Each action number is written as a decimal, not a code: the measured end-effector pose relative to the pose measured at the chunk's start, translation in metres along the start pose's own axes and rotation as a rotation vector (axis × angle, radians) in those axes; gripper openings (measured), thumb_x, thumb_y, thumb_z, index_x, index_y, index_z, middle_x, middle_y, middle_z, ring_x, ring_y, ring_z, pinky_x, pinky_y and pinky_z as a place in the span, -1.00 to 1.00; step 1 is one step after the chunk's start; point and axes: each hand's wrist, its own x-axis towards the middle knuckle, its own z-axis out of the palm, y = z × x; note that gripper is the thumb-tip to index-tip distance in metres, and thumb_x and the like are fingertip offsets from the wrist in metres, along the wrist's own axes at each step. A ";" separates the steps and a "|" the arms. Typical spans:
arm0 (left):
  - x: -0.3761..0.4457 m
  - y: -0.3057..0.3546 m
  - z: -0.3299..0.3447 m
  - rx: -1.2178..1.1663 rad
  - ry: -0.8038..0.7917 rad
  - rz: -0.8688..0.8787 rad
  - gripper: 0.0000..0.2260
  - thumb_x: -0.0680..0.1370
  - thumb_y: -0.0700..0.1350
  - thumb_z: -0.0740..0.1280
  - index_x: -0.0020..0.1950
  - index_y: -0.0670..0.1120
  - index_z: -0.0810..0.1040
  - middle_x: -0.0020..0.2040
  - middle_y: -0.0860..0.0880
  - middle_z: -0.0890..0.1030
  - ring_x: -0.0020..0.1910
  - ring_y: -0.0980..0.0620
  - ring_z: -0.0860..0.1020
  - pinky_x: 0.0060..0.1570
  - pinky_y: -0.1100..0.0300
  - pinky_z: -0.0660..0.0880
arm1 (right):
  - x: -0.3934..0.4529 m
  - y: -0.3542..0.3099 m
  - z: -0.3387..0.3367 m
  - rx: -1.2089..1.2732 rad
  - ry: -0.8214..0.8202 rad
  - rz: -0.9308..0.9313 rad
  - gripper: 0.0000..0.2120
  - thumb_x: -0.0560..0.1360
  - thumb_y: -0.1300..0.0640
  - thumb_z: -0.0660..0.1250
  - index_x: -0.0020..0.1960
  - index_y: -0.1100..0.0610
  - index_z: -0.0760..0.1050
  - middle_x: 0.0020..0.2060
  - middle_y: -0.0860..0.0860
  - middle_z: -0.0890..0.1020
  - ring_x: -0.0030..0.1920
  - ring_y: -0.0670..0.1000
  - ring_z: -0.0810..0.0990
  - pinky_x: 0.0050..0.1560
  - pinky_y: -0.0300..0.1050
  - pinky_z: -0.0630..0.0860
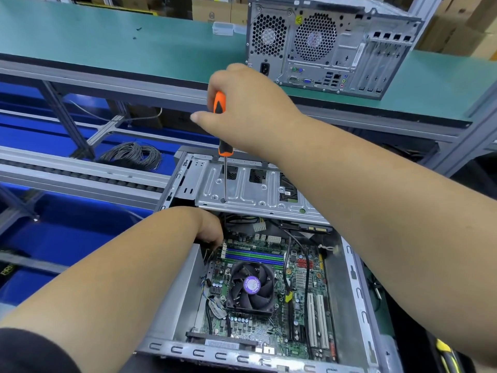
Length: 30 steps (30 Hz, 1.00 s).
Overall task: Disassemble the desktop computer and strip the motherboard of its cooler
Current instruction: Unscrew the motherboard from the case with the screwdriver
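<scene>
An open desktop case (172, 294) lies on its side before me. Inside is the green motherboard (298, 286) with a black fan cooler (251, 288) on it. My right hand (250, 109) grips an orange and black screwdriver (224, 146) upright, its tip on a screw in the silver drive cage (252, 192). My left hand (207, 227) reaches into the case beneath the cage's left edge; its fingers are curled downward and mostly hidden, so what they touch is unclear.
A second computer tower (322, 47) stands on the green shelf (107, 41) behind. A coil of grey cable (131, 154) lies at the left above blue bins (67, 232). A yellow and black tool (446, 356) shows at the bottom right.
</scene>
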 end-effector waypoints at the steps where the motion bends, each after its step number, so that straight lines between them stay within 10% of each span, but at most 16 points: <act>1: 0.001 -0.001 0.000 0.001 0.006 0.005 -0.88 0.52 -0.19 0.31 -0.21 -0.14 0.48 -0.35 -0.06 0.43 -0.45 0.03 0.34 -0.42 0.30 0.26 | 0.001 0.000 0.000 -0.030 0.006 -0.015 -0.68 0.49 -0.20 0.33 0.02 0.04 0.52 -0.04 -0.02 0.46 -0.04 0.02 0.48 -0.07 -0.11 0.38; 8: 0.007 -0.004 0.000 0.001 0.024 0.013 -0.84 0.52 -0.14 0.33 -0.27 -0.10 0.49 -0.35 -0.02 0.46 -0.44 0.05 0.37 -0.40 0.30 0.31 | 0.000 0.001 0.000 0.062 -0.032 -0.036 -0.69 0.46 0.15 0.30 0.20 0.09 0.43 0.02 -0.02 0.40 -0.02 0.04 0.46 -0.06 -0.12 0.38; 14: 0.008 -0.005 0.000 0.004 0.018 0.004 -0.79 0.52 -0.18 0.31 -0.32 -0.10 0.44 -0.38 -0.03 0.44 -0.48 0.04 0.34 -0.43 0.31 0.28 | 0.000 0.003 0.005 -0.136 0.036 -0.048 -0.67 0.52 -0.15 0.31 0.16 0.03 0.45 -0.05 -0.04 0.45 -0.06 0.04 0.42 -0.12 -0.09 0.32; 30: 0.010 -0.002 0.000 0.086 0.035 -0.003 -0.88 0.48 -0.20 0.28 -0.26 -0.13 0.45 -0.38 -0.06 0.42 -0.50 0.00 0.33 -0.49 0.34 0.21 | -0.006 0.007 0.008 0.096 0.031 -0.035 -0.66 0.47 0.09 0.35 0.19 0.14 0.36 -0.06 0.02 0.47 -0.08 0.11 0.48 -0.12 -0.01 0.44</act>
